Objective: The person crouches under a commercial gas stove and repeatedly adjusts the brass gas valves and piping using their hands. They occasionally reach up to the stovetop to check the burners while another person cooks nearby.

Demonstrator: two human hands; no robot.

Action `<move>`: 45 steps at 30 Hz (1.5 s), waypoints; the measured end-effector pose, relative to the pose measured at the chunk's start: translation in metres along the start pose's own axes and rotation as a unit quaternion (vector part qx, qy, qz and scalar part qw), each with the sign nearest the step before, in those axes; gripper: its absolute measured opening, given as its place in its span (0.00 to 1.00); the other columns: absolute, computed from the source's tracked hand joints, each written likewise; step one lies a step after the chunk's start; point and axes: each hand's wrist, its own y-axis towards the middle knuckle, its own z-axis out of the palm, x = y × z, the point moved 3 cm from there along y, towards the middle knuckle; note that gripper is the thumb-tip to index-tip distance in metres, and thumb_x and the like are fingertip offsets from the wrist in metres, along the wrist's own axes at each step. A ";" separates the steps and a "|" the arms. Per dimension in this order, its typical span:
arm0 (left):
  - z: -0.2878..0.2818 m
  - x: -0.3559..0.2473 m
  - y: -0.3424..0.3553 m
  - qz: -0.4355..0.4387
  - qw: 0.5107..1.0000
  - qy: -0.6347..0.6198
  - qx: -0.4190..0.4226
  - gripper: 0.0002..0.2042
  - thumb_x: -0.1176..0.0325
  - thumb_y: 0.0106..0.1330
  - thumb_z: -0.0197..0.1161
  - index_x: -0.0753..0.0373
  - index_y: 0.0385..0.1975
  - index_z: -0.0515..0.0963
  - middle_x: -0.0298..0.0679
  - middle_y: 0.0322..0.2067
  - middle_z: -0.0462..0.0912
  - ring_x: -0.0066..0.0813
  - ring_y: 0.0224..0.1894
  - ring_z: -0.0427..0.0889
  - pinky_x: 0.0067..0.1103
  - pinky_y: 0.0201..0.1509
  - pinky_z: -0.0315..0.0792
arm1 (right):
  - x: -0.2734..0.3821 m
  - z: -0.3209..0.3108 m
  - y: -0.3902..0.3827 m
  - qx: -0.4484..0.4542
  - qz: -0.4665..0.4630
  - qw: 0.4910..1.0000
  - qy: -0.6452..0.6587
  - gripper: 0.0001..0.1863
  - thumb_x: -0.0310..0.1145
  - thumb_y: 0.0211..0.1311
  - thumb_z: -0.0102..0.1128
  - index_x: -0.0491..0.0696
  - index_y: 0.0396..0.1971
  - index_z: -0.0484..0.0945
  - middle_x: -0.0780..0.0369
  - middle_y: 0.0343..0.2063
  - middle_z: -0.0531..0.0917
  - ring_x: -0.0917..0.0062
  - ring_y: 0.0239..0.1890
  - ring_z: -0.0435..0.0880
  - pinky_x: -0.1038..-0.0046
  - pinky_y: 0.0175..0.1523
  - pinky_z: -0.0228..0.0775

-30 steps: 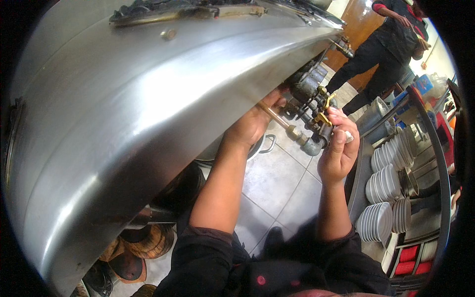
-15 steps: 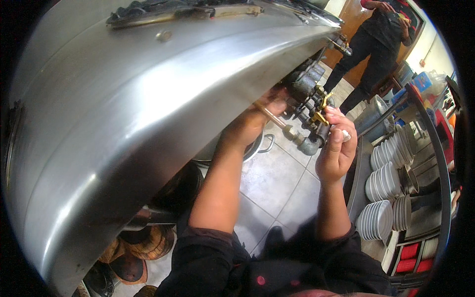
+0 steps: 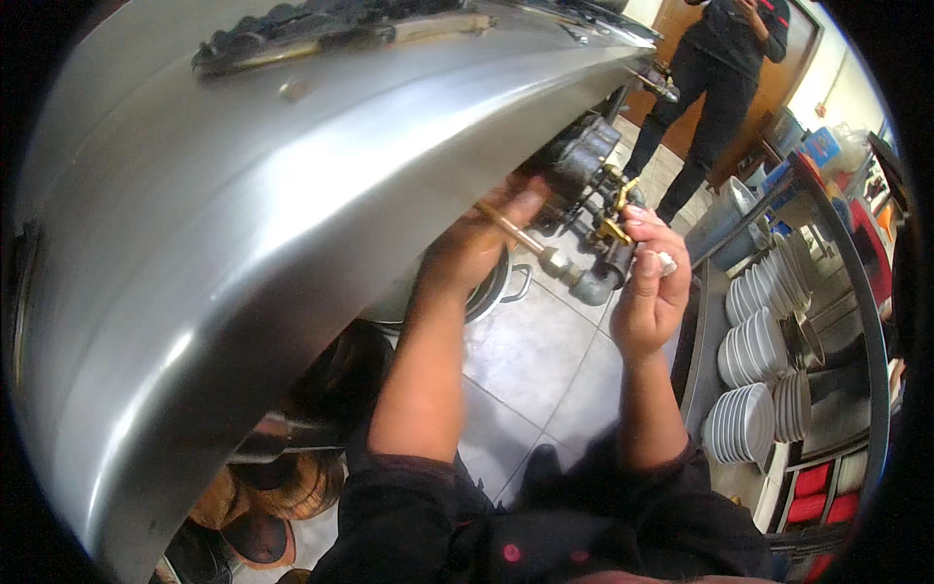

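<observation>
Silver-grey is shown by the metal panel point(image 3: 292, 214), brass yellow by the valve levers point(image 3: 613, 232) and copper brown by the pipe point(image 3: 517, 232), while the pale floor tiles point(image 3: 520, 365) are crossed by darker lines point(image 3: 571, 381) and the black garment point(image 3: 389, 506) is dotted with red buttons point(image 3: 512, 553).

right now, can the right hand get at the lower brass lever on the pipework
Probably yes: the right hand is right up by the lower brass lever, and nothing visible stands between them.
</observation>
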 end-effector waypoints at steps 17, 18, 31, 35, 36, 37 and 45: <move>-0.001 -0.001 0.000 0.016 0.996 0.082 -0.002 0.14 0.72 0.68 0.56 0.68 0.51 0.74 0.40 0.49 0.79 0.27 0.52 0.75 0.25 0.60 0.65 | 0.002 -0.001 0.002 -0.004 0.006 1.000 -0.005 0.06 0.29 0.66 0.49 0.43 0.33 0.72 0.56 0.41 0.79 0.66 0.49 0.77 0.56 0.64 0.59; -0.004 0.001 0.000 0.012 0.996 0.083 0.018 0.14 0.72 0.68 0.56 0.68 0.52 0.73 0.40 0.49 0.79 0.28 0.52 0.75 0.25 0.60 0.65 | 0.002 -0.001 0.002 -0.005 0.005 1.000 -0.005 0.06 0.29 0.66 0.49 0.43 0.33 0.72 0.56 0.41 0.79 0.66 0.49 0.77 0.56 0.64 0.59; 0.005 -0.005 -0.002 -0.007 0.999 0.040 -0.032 0.14 0.73 0.67 0.57 0.68 0.51 0.74 0.40 0.47 0.80 0.29 0.51 0.76 0.26 0.60 0.66 | -0.001 0.001 0.000 -0.011 0.009 1.000 0.007 0.06 0.29 0.67 0.48 0.42 0.35 0.71 0.56 0.41 0.78 0.66 0.50 0.77 0.58 0.64 0.58; 0.009 -0.007 -0.001 -0.001 0.998 0.050 -0.049 0.10 0.72 0.67 0.59 0.68 0.44 0.77 0.39 0.42 0.81 0.27 0.46 0.78 0.24 0.57 0.68 | 0.001 0.001 -0.001 -0.016 0.004 1.000 0.002 0.06 0.29 0.68 0.48 0.43 0.35 0.71 0.56 0.41 0.78 0.66 0.50 0.77 0.58 0.64 0.59; 0.002 -0.005 -0.003 -0.020 0.998 0.060 -0.027 0.09 0.72 0.67 0.59 0.68 0.44 0.77 0.39 0.42 0.81 0.27 0.46 0.78 0.24 0.57 0.68 | 0.002 0.001 0.000 -0.014 0.004 1.000 -0.003 0.06 0.29 0.68 0.48 0.43 0.35 0.71 0.56 0.41 0.78 0.66 0.50 0.77 0.57 0.64 0.58; 0.001 -0.008 -0.003 -0.038 0.997 0.070 -0.005 0.09 0.72 0.67 0.59 0.68 0.44 0.77 0.39 0.43 0.81 0.27 0.46 0.78 0.24 0.57 0.68 | 0.002 0.002 0.001 -0.013 0.004 1.000 -0.007 0.06 0.29 0.68 0.48 0.43 0.35 0.72 0.56 0.41 0.78 0.66 0.50 0.77 0.57 0.64 0.58; 0.011 -0.010 -0.002 -0.015 0.994 0.098 -0.054 0.12 0.70 0.67 0.59 0.67 0.48 0.76 0.38 0.44 0.81 0.26 0.48 0.76 0.23 0.57 0.67 | 0.001 0.001 -0.001 -0.016 0.005 1.000 -0.004 0.06 0.30 0.68 0.49 0.43 0.35 0.72 0.57 0.41 0.78 0.66 0.50 0.77 0.56 0.65 0.58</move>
